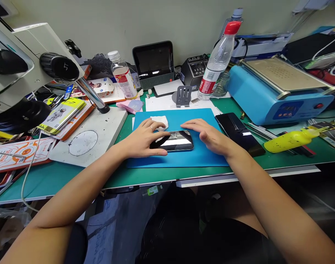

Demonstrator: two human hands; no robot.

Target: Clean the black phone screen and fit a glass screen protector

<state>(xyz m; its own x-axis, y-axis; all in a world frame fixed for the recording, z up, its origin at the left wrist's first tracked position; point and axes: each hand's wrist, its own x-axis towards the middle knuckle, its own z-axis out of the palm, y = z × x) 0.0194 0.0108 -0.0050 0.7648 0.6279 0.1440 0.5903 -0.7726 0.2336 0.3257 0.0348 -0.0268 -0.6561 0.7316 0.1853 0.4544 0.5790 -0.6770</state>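
Observation:
A smartphone (181, 141) with a dark, glossy screen lies flat on a blue work mat (173, 159). My left hand (145, 137) rests over the phone's left end, fingers spread, the fingertips on or just above the glass. To the right of the phone, my right hand (208, 134) hovers over the mat with its fingers stretched out, holding nothing. A crumpled white tissue (160, 121) sits behind the phone, partly hidden by my left fingers. Beyond the mat's right edge lies another dark phone or panel (239, 134).
On the left stands a microscope (59, 68) on its white base (83, 143), beside stacked boxes (62, 113). Two bottles, a juice bottle (124, 79) and a water bottle (215, 66), stand behind. To the right are a blue heating plate machine (277, 99) and a yellow squeeze bottle (288, 141).

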